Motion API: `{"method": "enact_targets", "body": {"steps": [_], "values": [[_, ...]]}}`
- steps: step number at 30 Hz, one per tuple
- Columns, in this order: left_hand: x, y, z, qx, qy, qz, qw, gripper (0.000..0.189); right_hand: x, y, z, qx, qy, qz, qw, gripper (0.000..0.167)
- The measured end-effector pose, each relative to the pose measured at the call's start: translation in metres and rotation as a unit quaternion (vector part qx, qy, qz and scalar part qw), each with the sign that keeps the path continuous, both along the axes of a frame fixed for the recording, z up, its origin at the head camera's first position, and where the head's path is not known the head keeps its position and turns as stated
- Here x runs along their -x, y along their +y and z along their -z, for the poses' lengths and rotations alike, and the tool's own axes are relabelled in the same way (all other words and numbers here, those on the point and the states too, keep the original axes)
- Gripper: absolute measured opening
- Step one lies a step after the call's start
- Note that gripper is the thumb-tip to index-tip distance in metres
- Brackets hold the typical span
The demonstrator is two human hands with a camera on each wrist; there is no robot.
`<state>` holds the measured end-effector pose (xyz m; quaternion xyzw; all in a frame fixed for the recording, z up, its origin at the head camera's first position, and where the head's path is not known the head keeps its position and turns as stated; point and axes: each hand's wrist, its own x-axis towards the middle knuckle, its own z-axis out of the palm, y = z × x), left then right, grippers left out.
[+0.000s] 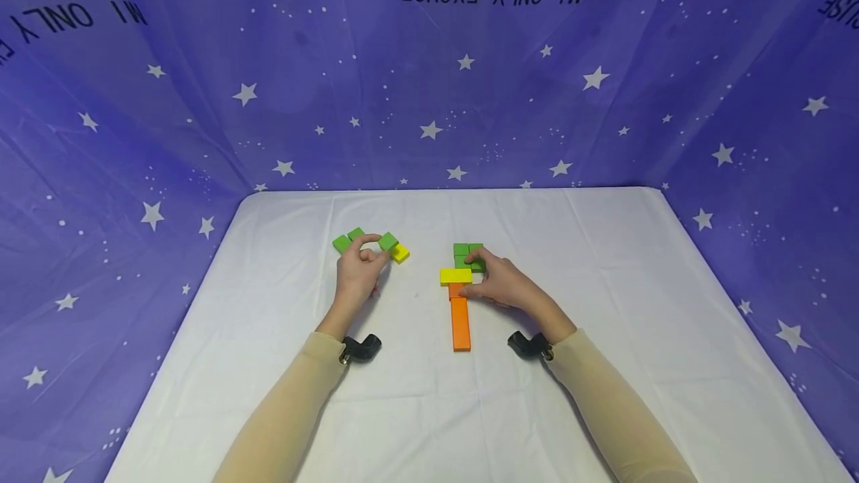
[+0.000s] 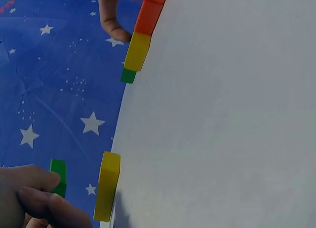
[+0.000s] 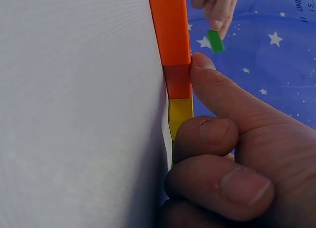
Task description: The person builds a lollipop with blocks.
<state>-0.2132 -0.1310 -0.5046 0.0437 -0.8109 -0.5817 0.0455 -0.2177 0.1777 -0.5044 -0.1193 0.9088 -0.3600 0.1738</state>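
My left hand [image 1: 359,271] pinches a small green block [image 1: 388,242] between thumb and fingertips; in the head view it overlaps a yellow block [image 1: 401,253] on the table. Two more green blocks [image 1: 342,244] lie just beyond this hand. On the right, blocks form a flat figure: a long orange block [image 1: 461,326], a short orange block [image 1: 456,291], a yellow block [image 1: 455,276] set crosswise, and several green blocks [image 1: 461,250] at the far end. My right hand [image 1: 503,282] rests beside it, thumb at the short orange block, index finger over the green ones.
A white cloth [image 1: 416,408] covers the table. Behind it and at both sides hangs a blue-purple curtain [image 1: 376,95] with stars and lettering. Black wrist mounts [image 1: 362,348] stick inward from both sleeves, above the near part of the table.
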Motion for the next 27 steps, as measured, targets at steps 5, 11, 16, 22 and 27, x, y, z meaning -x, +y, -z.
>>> {"method": "enact_targets", "body": {"steps": [5,11,16,22,27], "values": [[-0.002,0.009,0.002,-0.009,0.023,0.004,0.9997,0.038,0.0,0.0,0.001,0.0,-0.001,0.003,1.0,0.073],[-0.007,0.024,0.006,-0.012,0.044,0.044,0.998,0.036,0.0,0.0,0.003,-0.002,0.012,-0.002,0.9999,0.07],[-0.009,0.034,0.009,-0.016,0.034,0.075,0.9965,0.035,0.0,0.0,0.003,-0.008,0.021,-0.007,0.9997,0.07],[-0.007,0.041,0.013,-0.014,0.029,0.099,0.9945,0.034,0.0,0.0,0.003,-0.009,0.021,-0.005,0.9997,0.07],[-0.002,0.046,0.015,0.018,0.051,0.114,0.992,0.034,0.001,0.0,0.004,-0.011,0.021,-0.004,0.9997,0.07]]}}
